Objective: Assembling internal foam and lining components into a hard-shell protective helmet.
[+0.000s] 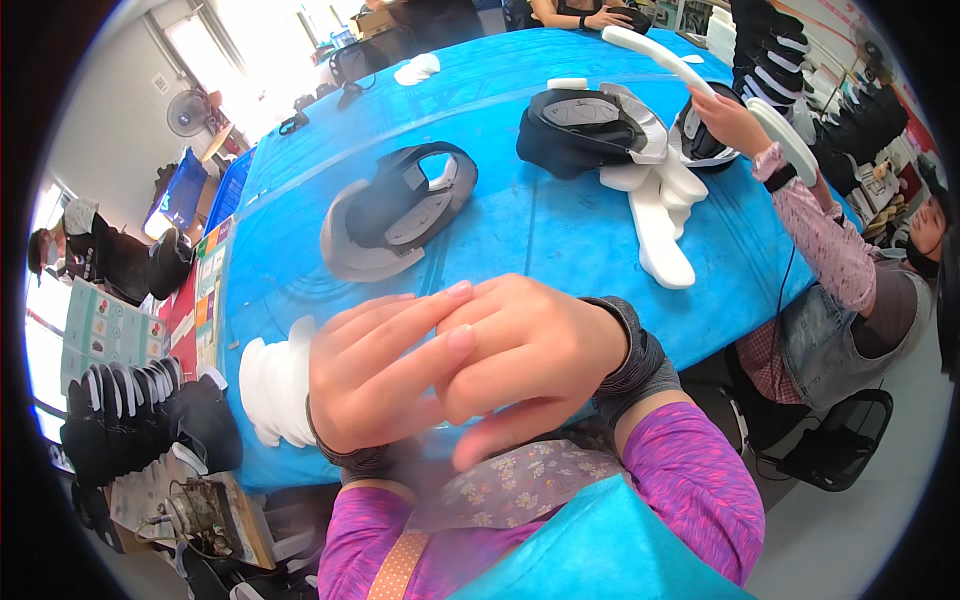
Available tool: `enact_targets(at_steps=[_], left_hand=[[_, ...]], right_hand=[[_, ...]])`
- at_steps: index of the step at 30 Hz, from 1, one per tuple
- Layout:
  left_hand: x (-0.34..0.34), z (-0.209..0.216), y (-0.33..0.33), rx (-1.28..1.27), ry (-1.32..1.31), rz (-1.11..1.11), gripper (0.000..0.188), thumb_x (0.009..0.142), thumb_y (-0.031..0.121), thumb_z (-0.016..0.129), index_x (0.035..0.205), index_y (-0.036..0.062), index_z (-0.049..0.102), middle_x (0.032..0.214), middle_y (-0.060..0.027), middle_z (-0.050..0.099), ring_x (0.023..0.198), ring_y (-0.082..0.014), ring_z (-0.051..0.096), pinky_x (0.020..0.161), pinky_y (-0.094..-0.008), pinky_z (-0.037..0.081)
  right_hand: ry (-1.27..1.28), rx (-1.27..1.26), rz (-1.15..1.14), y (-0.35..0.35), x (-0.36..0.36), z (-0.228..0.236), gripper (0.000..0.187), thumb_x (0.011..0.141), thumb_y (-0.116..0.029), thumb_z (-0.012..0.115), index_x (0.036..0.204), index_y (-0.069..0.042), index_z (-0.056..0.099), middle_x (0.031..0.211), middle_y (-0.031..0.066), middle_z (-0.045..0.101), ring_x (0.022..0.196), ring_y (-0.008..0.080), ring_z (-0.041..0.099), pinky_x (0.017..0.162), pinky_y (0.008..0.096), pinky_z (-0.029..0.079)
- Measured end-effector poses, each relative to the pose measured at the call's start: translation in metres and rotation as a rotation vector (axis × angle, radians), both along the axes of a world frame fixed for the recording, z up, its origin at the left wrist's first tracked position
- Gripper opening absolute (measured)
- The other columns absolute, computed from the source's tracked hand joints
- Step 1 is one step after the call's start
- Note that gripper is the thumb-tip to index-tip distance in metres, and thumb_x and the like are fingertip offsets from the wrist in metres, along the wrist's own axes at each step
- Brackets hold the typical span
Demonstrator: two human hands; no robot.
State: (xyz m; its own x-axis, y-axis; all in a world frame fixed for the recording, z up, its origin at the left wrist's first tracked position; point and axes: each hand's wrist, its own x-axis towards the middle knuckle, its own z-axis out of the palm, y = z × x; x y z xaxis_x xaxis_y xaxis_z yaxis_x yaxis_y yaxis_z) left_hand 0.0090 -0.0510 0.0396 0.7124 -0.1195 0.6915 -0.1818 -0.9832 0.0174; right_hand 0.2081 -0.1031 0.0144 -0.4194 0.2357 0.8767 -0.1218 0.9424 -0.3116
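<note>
My left hand and my right hand meet in front of my body, above the near table edge. The left fingers lie stretched out across the right hand's fingers, with no object visible in them. My right fingers bend inward, their tips hidden, and the thumb is smeared by motion. Partly behind the left hand is a stack of white foam pads. Beyond both hands, a black and grey cap-like piece with a curved brim rests on the blue-covered table.
Farther right lie another black cap-like piece and a pile of white foam strips. A co-worker's hand holds a curved white strip. At left are stacked black caps and a small machine. Another person sits at the far edge.
</note>
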Motion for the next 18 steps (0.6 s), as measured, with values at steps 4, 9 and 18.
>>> enact_targets(at_steps=[4,9,18], left_hand=[[0.004,-0.001,-0.001,0.017,-0.055,0.076,0.051,0.075,0.010,0.080,0.121,-0.0043,0.064,0.112,-0.0293,0.069,0.084,-0.0357,0.074,0.071,-0.0390,0.060],[0.004,0.001,-0.004,0.006,-0.050,0.124,0.046,0.075,0.010,0.079,0.118,-0.0032,0.067,0.111,-0.0267,0.070,0.083,-0.0342,0.074,0.071,-0.0377,0.060],[-0.004,0.001,-0.011,-0.053,0.001,0.226,0.053,0.072,0.018,0.083,0.117,-0.0046,0.067,0.114,-0.0257,0.070,0.086,-0.0353,0.073,0.073,-0.0391,0.060]], right_hand=[[-0.002,0.093,-0.137,0.003,-0.006,0.001,0.028,0.084,-0.027,0.080,0.075,-0.012,0.058,0.073,0.0039,0.057,0.063,0.0280,0.059,0.053,0.0386,0.046],[0.001,0.126,-0.180,0.004,-0.009,-0.001,0.027,0.082,-0.022,0.079,0.074,-0.010,0.056,0.073,0.0059,0.057,0.063,0.0298,0.059,0.054,0.0400,0.047],[-0.045,0.085,-0.250,0.005,-0.011,0.000,0.022,0.083,-0.019,0.075,0.078,-0.009,0.057,0.073,0.0070,0.058,0.063,0.0299,0.060,0.054,0.0401,0.048]])
